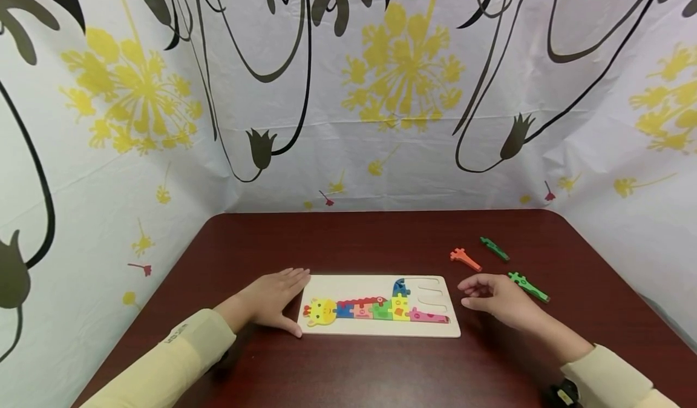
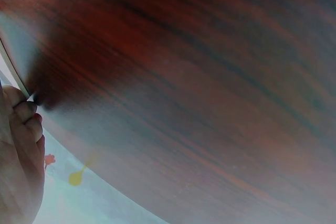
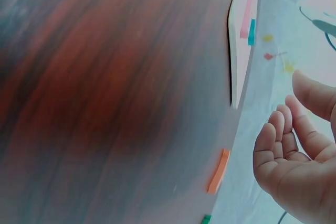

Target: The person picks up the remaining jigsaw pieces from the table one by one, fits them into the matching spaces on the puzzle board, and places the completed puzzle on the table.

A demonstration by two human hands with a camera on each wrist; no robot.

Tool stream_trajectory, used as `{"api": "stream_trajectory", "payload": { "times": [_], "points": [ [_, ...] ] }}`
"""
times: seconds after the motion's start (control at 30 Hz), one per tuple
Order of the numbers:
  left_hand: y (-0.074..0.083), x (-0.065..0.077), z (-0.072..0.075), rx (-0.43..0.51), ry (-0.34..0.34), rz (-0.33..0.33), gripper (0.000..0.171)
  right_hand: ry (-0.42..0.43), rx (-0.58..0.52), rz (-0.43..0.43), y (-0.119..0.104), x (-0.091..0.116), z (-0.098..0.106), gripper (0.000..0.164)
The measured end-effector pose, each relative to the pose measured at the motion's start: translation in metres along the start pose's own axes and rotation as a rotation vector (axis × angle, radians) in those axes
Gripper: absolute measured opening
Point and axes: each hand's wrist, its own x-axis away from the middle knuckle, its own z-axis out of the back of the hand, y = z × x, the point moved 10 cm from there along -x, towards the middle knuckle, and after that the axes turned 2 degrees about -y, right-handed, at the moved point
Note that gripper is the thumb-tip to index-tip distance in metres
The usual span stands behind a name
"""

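Observation:
A pale wooden puzzle board [image 1: 376,330] lies flat on the table, with a giraffe set in it. Its yellow head piece [image 1: 322,312] is at the left, several coloured body pieces follow, and a pink leg piece [image 1: 428,316] and a dark blue piece [image 1: 401,287] sit towards the right, beside bare outlined slots. My left hand [image 1: 278,297] rests at the board's left edge, fingers extended and thumb by the near corner. My right hand [image 1: 501,299] hovers right of the board, fingers loosely bent and nothing in them, as the right wrist view of this hand [image 3: 296,156] confirms.
Beyond the right hand lie an orange piece [image 1: 466,259] and a green piece [image 1: 494,249]. Another green piece [image 1: 529,287] is close behind that hand. The dark red-brown table [image 1: 337,371] meets a flower-patterned cloth [image 1: 348,154] at the back and sides.

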Motion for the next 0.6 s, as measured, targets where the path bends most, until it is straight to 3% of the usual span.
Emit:
{"api": "stream_trajectory", "payload": {
  "times": [0.6],
  "points": [
    [-0.001,-0.001,-0.001,-0.011,-0.008,0.003,0.12,0.199,0.115,-0.111,0.029,0.018,0.059,0.043]
  ]
}}
